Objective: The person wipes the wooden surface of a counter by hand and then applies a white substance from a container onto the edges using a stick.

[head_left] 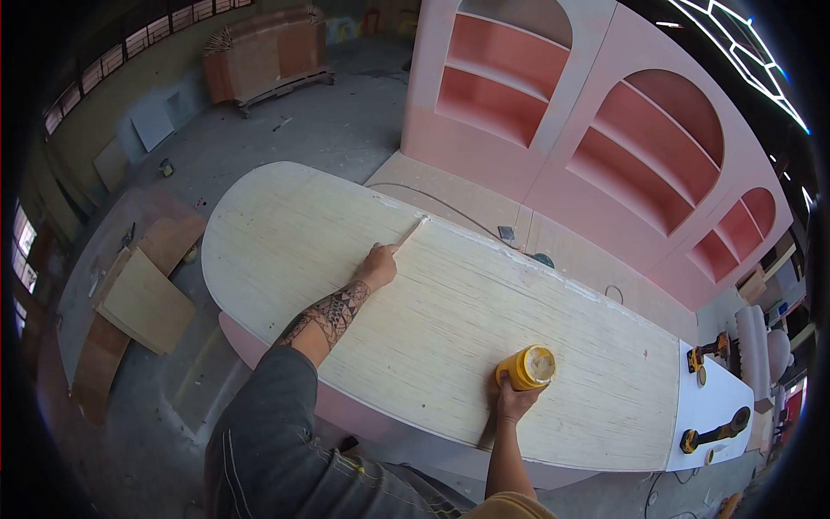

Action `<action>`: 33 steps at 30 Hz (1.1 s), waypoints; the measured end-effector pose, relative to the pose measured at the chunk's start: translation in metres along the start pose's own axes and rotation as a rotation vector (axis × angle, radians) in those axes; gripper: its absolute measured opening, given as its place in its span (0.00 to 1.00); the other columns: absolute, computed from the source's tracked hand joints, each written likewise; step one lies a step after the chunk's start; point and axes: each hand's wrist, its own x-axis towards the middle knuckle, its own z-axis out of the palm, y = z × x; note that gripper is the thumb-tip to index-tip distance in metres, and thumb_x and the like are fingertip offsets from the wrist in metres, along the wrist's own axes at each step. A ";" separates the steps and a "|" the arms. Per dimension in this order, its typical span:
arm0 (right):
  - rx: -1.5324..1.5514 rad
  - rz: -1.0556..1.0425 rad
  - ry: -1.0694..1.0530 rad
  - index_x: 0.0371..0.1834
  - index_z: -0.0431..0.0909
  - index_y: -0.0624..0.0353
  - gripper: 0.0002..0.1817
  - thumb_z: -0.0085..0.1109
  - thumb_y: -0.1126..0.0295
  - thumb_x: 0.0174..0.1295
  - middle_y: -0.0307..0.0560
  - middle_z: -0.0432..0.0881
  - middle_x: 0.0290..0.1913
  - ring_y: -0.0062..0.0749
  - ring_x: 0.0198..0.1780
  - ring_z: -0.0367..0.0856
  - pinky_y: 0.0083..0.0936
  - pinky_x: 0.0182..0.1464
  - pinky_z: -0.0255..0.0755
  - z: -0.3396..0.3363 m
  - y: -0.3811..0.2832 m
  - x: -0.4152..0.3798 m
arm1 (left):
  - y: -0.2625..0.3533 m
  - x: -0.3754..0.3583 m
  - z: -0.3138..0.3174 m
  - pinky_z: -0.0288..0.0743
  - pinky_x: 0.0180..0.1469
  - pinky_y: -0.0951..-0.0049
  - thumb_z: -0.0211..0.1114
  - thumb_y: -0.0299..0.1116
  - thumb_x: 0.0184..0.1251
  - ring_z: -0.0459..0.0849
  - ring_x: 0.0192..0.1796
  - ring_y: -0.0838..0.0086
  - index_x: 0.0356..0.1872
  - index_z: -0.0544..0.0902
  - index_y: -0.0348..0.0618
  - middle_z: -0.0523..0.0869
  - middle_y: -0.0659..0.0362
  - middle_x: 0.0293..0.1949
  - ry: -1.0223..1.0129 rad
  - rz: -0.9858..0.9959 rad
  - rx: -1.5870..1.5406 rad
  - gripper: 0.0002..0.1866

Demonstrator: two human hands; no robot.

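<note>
My left hand (378, 266), on a tattooed forearm, grips a narrow pale putty knife (412, 233). The blade tip meets white paste (422, 218) along the far edge of a long round-ended wooden panel (285, 233). Lower right, a yellow jar (517, 370) is held in my right hand (516, 402) above the panel. Its mouth is uncovered and shows whitish paste inside.
A pink arched shelf unit (553, 173) stands behind the panel. At right lie a yellow-black drill (705, 353) and another power tool (713, 431) on a white surface (683, 389). Wood offcuts (147, 303) lie at left; a cable (441, 203) crosses the pale base.
</note>
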 end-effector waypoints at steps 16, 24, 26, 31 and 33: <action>-0.050 -0.064 0.005 0.77 0.66 0.65 0.50 0.87 0.61 0.54 0.58 0.79 0.69 0.52 0.70 0.79 0.43 0.76 0.70 -0.001 0.023 0.003 | -0.085 0.049 -0.068 0.81 0.71 0.52 0.59 0.24 0.76 0.85 0.68 0.45 0.68 0.86 0.40 0.86 0.38 0.65 0.233 -0.208 0.068 0.22; -0.004 -0.075 0.028 0.78 0.65 0.64 0.52 0.88 0.63 0.53 0.56 0.80 0.69 0.51 0.70 0.80 0.43 0.76 0.71 0.001 0.036 0.003 | -0.066 0.032 -0.024 0.81 0.70 0.55 0.60 0.23 0.71 0.89 0.65 0.47 0.63 0.89 0.36 0.91 0.39 0.59 0.137 -0.060 -0.021 0.21; -0.003 -0.071 0.028 0.78 0.66 0.65 0.50 0.87 0.64 0.54 0.56 0.80 0.68 0.51 0.69 0.81 0.43 0.75 0.72 0.002 0.025 0.001 | -0.056 0.022 -0.013 0.82 0.67 0.55 0.61 0.22 0.68 0.90 0.61 0.45 0.60 0.89 0.33 0.92 0.36 0.54 0.162 0.013 -0.046 0.21; 0.005 -0.005 -0.009 0.78 0.66 0.65 0.49 0.86 0.63 0.55 0.55 0.79 0.68 0.49 0.69 0.79 0.42 0.76 0.70 0.000 0.017 0.000 | -0.019 0.009 -0.050 0.83 0.67 0.56 0.63 0.24 0.72 0.90 0.62 0.48 0.62 0.89 0.37 0.92 0.41 0.58 -0.041 -0.017 -0.189 0.20; -0.012 -0.023 -0.013 0.78 0.66 0.65 0.49 0.85 0.63 0.56 0.55 0.79 0.68 0.49 0.69 0.79 0.42 0.76 0.70 0.000 0.018 0.000 | -0.057 0.025 -0.048 0.84 0.65 0.56 0.64 0.23 0.71 0.91 0.59 0.48 0.62 0.88 0.36 0.92 0.40 0.56 0.165 0.019 -0.164 0.20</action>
